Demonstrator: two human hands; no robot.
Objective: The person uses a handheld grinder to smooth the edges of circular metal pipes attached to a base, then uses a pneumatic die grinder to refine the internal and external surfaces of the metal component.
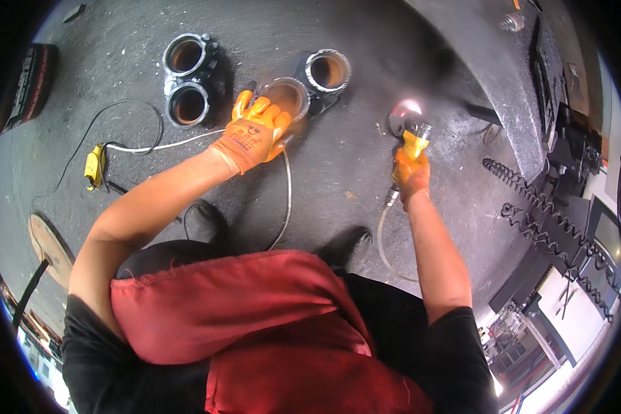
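My left hand [255,136], in an orange glove, is closed on the near tube of a dark metal casting with two round openings [328,71]. Its fingers lie along the rim, and the palm side is hidden. Off to the right, my right hand [412,172], gloved alike, grips a yellow angle grinder [415,143] with its disc toward the far side, apart from the casting. A pinkish-white glow shows at the disc's far edge. From the grinder's rear, a pale hose [381,238] curves down toward me.
A second two-tube casting [188,104] stands to the left of the first. A yellow device [95,168] with cables lies on the floor at left, near a round board [50,248]. Black coiled hoses [531,190] hang at right beside a curved metal sheet [510,90].
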